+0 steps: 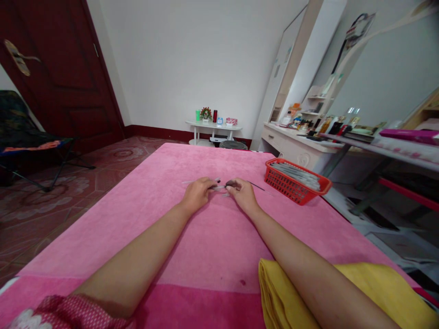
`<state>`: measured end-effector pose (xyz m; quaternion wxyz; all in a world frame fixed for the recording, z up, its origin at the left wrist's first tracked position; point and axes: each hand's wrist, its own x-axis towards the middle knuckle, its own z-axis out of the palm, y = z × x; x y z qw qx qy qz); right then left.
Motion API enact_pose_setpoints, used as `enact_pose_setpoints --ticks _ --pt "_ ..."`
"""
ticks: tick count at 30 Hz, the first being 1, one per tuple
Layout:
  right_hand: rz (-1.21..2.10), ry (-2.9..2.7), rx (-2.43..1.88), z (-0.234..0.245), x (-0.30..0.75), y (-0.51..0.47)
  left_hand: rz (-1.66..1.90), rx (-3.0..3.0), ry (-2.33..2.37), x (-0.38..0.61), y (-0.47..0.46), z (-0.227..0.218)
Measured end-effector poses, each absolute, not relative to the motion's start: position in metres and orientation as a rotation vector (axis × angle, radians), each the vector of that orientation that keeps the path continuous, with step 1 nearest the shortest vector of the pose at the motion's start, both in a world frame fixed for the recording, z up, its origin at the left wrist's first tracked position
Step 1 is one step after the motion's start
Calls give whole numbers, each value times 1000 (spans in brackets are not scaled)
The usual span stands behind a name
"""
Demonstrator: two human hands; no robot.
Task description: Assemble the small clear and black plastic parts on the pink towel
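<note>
Our left hand (198, 193) and right hand (243, 192) meet at the middle of the pink towel (164, 214) that covers the table, knuckles up, the fingertips of both turned inward toward each other. Between them we pinch a thin dark rod (254, 185), something like a slender pen refill or stick; it is too small for us to say which. Its long axis runs left to right across the scene, roughly level with the towel. The right hand is closed on it near its thicker dark end, and the fine tip sticks out past that hand to the right, pointing toward the basket. The left hand is curled shut over the pale left end, where a few more pale slender pieces (192, 182) show just beyond its knuckles; whether it grips one or several we cannot tell. So the rod lies directly between the two hands, touching both, with neither clearly nearer. Outward to the right and a little farther off stands a red plastic basket (295, 189) filled with a bundle of similar thin grey sticks, apart from the right hand. Nearer to us, under the right forearm, lies a folded yellow cloth (377, 283).
</note>
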<state>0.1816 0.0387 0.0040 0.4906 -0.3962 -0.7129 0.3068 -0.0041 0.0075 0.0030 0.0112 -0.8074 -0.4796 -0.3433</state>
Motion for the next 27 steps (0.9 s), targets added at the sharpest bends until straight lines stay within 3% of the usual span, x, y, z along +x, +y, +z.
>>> enact_pose_setpoints --ticks 10,19,27 --pt "736 -1858 -1089 -1 184 38 -1043 -2516 -1538 0 5 4" --pt "426 -2005 -1066 5 186 33 -1091 -2529 -1559 1 6 3" --pt "418 -2005 -1152 7 187 30 -1150 -2539 -1515 1 6 3"
